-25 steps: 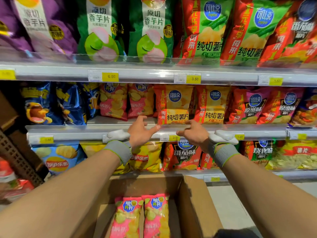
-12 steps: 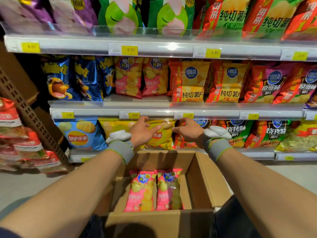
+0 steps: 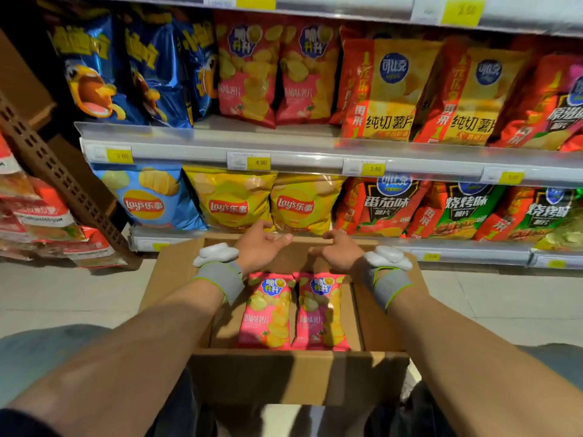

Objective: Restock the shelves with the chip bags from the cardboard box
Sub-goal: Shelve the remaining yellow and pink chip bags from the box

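An open cardboard box sits on the floor in front of me. Two pink chip bags lie side by side inside it, the left bag and the right bag. My left hand hovers over the box's far edge, palm turned inward, fingers apart, holding nothing. My right hand is level with it, fingers loosely curled, also holding nothing. Both hands are just above the tops of the bags. Matching pink bags stand on the middle shelf above.
Yellow Lay's bags fill the bottom shelf right behind the box. Blue bags stand upper left, red and yellow bags to the right. A brown perforated rack with red packets leans at the left. Grey floor tiles flank the box.
Both hands dropped from the middle shelf edge down to the box's far side. My view tilted downward, bringing the whole box into sight.
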Demonstrator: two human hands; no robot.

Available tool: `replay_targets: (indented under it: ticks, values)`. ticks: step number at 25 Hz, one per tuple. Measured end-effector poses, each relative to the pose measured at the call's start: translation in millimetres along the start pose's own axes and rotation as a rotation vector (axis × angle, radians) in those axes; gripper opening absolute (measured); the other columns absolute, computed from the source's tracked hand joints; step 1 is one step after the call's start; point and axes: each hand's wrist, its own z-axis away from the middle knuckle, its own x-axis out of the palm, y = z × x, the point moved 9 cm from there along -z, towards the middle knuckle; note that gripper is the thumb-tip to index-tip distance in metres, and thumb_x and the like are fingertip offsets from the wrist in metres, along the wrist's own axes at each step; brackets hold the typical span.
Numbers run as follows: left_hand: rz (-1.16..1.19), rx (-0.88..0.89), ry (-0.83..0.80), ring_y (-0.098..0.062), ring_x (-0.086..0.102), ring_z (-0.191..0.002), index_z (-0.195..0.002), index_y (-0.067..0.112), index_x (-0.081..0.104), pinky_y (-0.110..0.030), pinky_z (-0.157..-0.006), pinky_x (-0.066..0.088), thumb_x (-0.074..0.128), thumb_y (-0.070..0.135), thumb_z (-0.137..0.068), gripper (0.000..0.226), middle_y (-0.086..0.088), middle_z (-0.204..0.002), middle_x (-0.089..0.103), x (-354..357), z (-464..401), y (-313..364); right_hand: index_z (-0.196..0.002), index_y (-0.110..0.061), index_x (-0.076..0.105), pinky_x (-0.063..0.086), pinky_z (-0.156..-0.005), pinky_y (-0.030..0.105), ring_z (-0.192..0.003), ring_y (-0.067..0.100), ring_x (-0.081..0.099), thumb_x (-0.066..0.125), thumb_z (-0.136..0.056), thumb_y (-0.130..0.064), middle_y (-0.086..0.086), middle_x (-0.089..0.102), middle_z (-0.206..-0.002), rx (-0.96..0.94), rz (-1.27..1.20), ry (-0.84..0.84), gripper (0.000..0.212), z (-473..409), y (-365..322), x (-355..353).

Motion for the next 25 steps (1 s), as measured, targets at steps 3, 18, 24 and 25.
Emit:
replay_targets:
  ticks: [3, 18, 24, 25]
  values:
    - [-0.017, -0.046, -0.027, -0.026, 0.062, -0.113, -0.135, 0.014, 0.044, -0.034, -0.095, 0.046, 0.065, 0.046, -0.085, 0.063, -0.004, -0.123, 0.062, 14, -9, -24, -0.143, -0.008, 0.040, 0.050, -0.099, 0.039, -0.103, 0.026, 0.057, 0.067, -0.088, -0.025, 0.015, 0.059, -0.127, 0.039, 0.005, -0.036, 0.064, -13, 20, 13]
    - [-0.106, -0.213, -0.186, -0.030, 0.063, -0.111, -0.119, 0.009, 0.055, -0.036, -0.092, 0.048, 0.069, 0.044, -0.083, 0.052, -0.008, -0.106, 0.065, 119, -72, -119, -0.087, -0.015, 0.056, 0.045, -0.046, 0.017, -0.056, 0.011, 0.049, 0.061, -0.086, -0.007, 0.000, 0.056, -0.068, 0.285, 0.063, -0.085, 0.010, -97, 147, 49]
    - [-0.174, -0.251, -0.249, -0.028, 0.062, -0.113, -0.121, 0.009, 0.057, -0.032, -0.091, 0.046, 0.061, 0.040, -0.090, 0.044, -0.009, -0.117, 0.067, 150, -86, -143, -0.118, -0.007, 0.058, 0.051, -0.090, 0.035, -0.108, 0.036, 0.064, 0.063, -0.079, -0.031, 0.015, 0.066, -0.115, 0.390, 0.119, 0.060, 0.046, -119, 185, 51]
    - [-0.187, -0.263, -0.273, -0.029, 0.062, -0.113, -0.118, 0.009, 0.058, -0.032, -0.089, 0.045, 0.060, 0.039, -0.091, 0.041, -0.009, -0.114, 0.067, 159, -90, -151, -0.125, -0.005, 0.051, 0.050, -0.095, 0.038, -0.112, 0.038, 0.061, 0.062, -0.084, -0.031, 0.018, 0.063, -0.122, 0.428, 0.122, 0.084, 0.051, -120, 192, 52]
